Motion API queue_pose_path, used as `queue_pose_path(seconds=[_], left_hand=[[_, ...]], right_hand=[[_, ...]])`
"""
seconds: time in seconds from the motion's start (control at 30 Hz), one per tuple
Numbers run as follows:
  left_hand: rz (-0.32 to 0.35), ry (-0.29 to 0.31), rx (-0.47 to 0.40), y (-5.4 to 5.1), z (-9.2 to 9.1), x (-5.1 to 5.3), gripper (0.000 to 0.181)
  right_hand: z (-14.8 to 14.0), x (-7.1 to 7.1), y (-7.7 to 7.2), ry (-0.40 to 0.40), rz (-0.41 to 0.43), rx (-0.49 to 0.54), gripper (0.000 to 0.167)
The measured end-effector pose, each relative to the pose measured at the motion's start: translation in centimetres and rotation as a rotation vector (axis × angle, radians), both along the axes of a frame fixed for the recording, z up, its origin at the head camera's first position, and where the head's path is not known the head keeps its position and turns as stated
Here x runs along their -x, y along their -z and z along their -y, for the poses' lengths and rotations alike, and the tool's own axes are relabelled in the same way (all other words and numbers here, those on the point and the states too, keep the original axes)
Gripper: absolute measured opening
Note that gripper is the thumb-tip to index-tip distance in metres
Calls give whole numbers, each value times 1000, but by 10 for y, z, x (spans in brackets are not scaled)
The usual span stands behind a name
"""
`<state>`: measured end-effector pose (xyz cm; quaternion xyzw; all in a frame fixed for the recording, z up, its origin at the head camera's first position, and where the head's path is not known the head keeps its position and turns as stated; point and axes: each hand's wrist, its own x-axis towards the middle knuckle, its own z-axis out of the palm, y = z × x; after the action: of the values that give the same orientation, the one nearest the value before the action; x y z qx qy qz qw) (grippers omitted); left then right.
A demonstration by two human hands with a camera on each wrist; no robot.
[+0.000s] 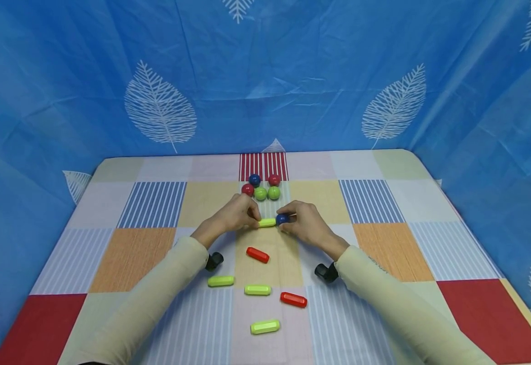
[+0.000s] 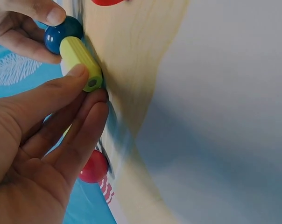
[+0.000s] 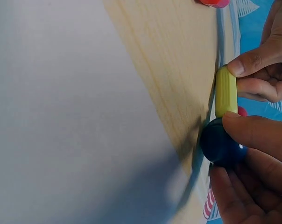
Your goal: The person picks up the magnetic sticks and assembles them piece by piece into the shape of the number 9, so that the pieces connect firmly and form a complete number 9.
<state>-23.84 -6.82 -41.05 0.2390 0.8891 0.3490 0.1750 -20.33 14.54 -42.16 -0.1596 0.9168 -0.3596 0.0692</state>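
Observation:
My left hand (image 1: 238, 213) pinches a yellow-green ridged stick (image 1: 267, 222) between thumb and fingers. A dark blue ball (image 1: 282, 219) is gripped by the thumb and fingers of my right hand (image 1: 306, 223). Stick and ball meet end to end just above the cloth, as the right wrist view shows with the stick (image 3: 226, 92) against the ball (image 3: 221, 142). In the left wrist view a small dark round spot marks the stick's near end (image 2: 92, 82). Whether the two are joined or only touching, I cannot tell.
Beyond the hands sit a second blue ball (image 1: 254, 180), red balls (image 1: 274, 180) and green balls (image 1: 260, 193). Nearer me lie red sticks (image 1: 258, 254) and several yellow-green sticks (image 1: 257, 290) on the patchwork tablecloth (image 1: 151, 253). A blue leaf-print curtain (image 1: 265, 76) hangs behind.

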Motion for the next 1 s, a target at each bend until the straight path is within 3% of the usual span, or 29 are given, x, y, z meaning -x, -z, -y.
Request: queue_pose_path(seconds=[0.33, 1.0], left_hand=[[-73, 61, 18, -3, 2, -2, 4], [-47, 19, 33, -8, -1, -4, 6]], right_hand=[[0, 1, 0, 15, 14, 24, 36], [-2, 0, 2, 13, 14, 33, 36]])
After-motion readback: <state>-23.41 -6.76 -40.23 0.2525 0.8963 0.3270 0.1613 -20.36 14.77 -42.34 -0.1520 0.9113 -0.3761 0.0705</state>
